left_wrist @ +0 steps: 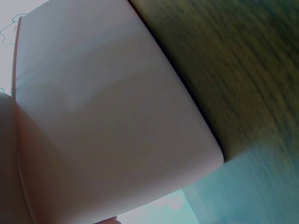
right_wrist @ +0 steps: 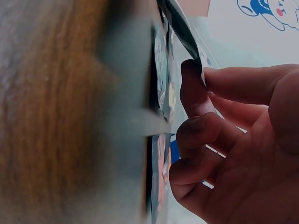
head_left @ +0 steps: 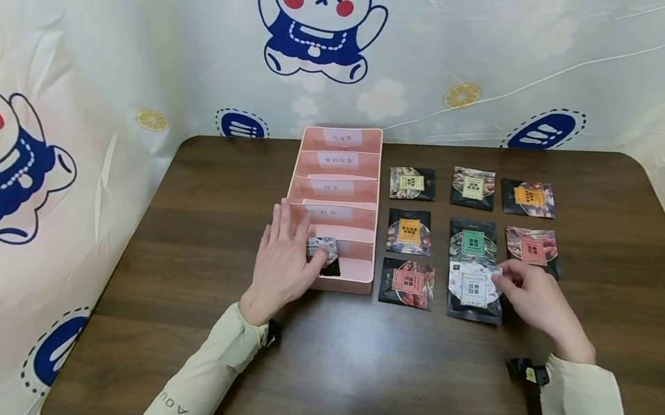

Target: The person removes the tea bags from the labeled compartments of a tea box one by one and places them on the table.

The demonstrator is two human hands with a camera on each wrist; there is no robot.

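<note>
My right hand pinches a white-labelled black tea sachet by its right edge. In the right wrist view, thumb and forefinger of the right hand hold the sachet, seen nearly edge-on. It overlaps the lower end of a green-labelled sachet. My left hand rests on the left side of a pink divided box, fingers extended, thumb over the front compartment. By that thumb a grey-white patterned sachet lies inside, partly covered. The left wrist view shows mostly the box's wall.
Other sachets lie in rows right of the box, among them a red-labelled one, an orange-labelled one and a pink-labelled one. Labels mark the box's rear compartments. A printed cloth hangs behind the wooden table.
</note>
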